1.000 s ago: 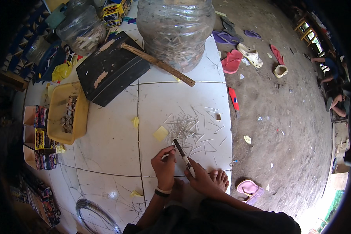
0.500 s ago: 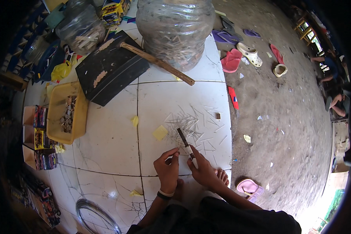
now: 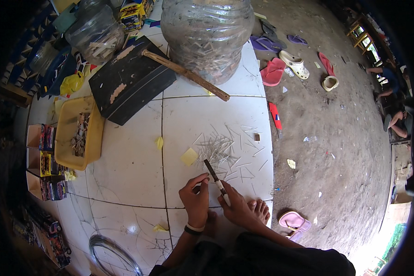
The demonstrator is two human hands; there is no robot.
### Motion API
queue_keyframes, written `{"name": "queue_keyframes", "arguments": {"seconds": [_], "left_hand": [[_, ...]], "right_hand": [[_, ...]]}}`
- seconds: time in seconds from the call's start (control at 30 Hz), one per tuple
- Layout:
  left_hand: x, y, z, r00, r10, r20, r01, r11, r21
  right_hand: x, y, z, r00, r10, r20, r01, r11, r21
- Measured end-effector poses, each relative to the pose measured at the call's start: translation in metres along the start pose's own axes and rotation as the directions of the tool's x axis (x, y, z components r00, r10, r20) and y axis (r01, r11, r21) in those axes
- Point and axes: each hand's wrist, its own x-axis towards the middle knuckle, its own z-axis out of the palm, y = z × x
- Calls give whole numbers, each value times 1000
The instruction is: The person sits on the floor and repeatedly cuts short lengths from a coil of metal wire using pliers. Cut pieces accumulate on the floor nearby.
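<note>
My right hand is closed round the pale handle of a slim tool with a dark, straight end; its exact kind is unclear. Close beside it, my left hand pinches thumb and fingertips together near the tool's dark part. Whatever lies in that pinch is too small to make out. Just beyond both hands, a loose heap of short, thin, pale pieces like cut wire is spread over the white tiles. A yellow paper square lies at the heap's left, and a small brown block at its right.
A coil of wire rests at lower left. Farther off are a yellow tub, a black curved panel, a wooden stick and a large clear plastic container. The tiled surface's right edge borders a dirt floor with scattered footwear.
The tool's dark end has shifted slightly left and toward me, with my right hand following. My left hand has moved a little left, still pinched.
</note>
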Motion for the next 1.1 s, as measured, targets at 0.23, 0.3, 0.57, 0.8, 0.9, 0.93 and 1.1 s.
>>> {"name": "queue_keyframes", "arguments": {"seconds": [0.23, 0.3, 0.57, 0.8, 0.9, 0.93, 1.1], "left_hand": [[-1, -1, -1, 1000, -27, 9, 27, 999, -22], [-1, -2, -2, 1000, -9, 12, 9, 1000, -12], [-2, -6, -3, 1000, -16, 18, 16, 1000, 14], [-3, -8, -4, 1000, -17, -2, 17, 1000, 3], [-1, -12, -5, 1000, -3, -28, 3, 1000, -7], [0, -13, -5, 999, 16, -36, -16, 1000, -6], [7, -17, -15, 999, -18, -50, 17, 999, -28]], "right_hand": [[-2, 0, 1, 1000, -18, -9, 19, 1000, 17], [-2, 0, 2, 999, -22, -30, 23, 1000, 16], [1, 4, 3, 981, 191, 14, -190, 979, -67], [10, 16, 3, 982, 187, -20, -186, 951, -245], [14, 18, 2, 992, 122, -21, -123, 952, -280], [15, 18, 2, 995, 94, -24, -96, 950, -296], [20, 13, -1, 968, 250, 21, -245, 961, -131]]}}
